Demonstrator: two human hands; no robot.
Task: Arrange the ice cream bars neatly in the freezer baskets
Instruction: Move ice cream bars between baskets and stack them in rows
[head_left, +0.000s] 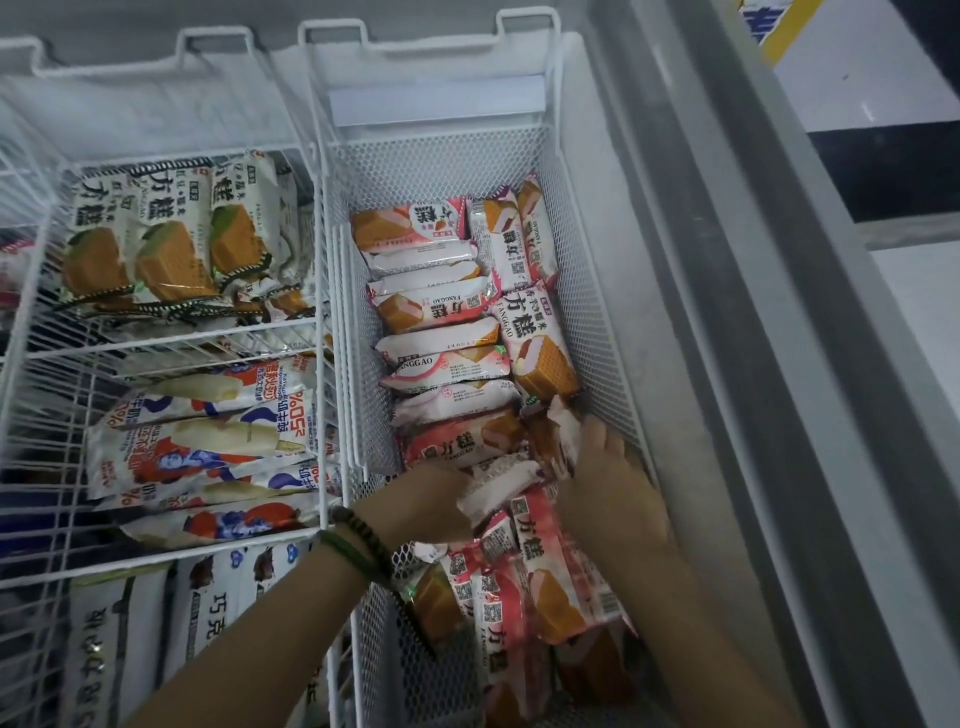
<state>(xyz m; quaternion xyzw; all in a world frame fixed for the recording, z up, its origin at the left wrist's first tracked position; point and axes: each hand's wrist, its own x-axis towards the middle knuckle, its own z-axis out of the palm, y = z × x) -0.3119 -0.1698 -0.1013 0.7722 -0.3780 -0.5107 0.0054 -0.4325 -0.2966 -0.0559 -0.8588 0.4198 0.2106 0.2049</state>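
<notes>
A white mesh freezer basket (597, 291) on the right holds several pink-and-white wrapped ice cream bars (441, 306), some stacked flat along its left side, others loose at the near end (550, 566). My left hand (426, 499), with bead bracelets at the wrist, grips a white-wrapped bar (498, 486) in the basket's middle. My right hand (613, 483) reaches in beside it with fingers extended, touching a wrapped bar (558, 431) near the basket's right wall.
A white wire basket (171, 338) on the left holds green-and-white wafer bars (171, 234), blue-and-red wrapped bars (202, 431) and darker packs (218, 587) in separate sections. The grey freezer rim (753, 364) runs along the right.
</notes>
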